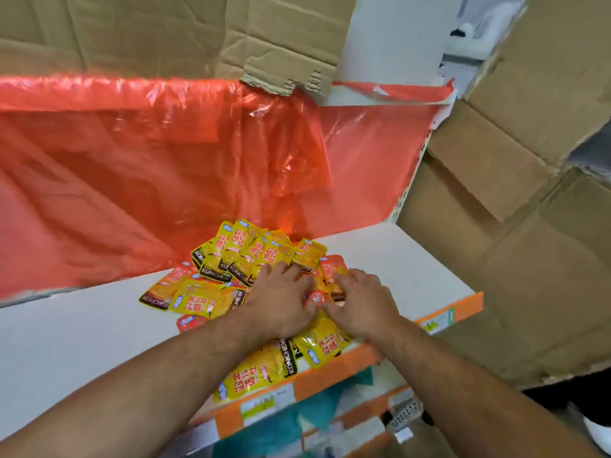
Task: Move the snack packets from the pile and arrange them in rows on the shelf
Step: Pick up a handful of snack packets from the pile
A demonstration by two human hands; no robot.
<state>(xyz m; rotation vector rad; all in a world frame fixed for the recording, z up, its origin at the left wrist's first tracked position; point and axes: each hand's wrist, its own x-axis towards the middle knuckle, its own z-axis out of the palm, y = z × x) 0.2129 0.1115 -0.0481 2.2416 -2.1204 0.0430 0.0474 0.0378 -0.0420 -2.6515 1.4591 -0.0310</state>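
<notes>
Your left hand point(281, 302) lies flat, fingers spread, on the pile of yellow foil snack packets point(244, 256) on the white shelf point(82, 342); your right hand point(363, 302) is just beside it with fingers bent, grip unclear.

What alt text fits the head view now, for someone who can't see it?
A person's left hand and right hand rest on a loose pile of yellow and red snack packets near the front edge of a white shelf. Red plastic sheeting hangs behind the pile, with flattened cardboard above and to the right.
</notes>
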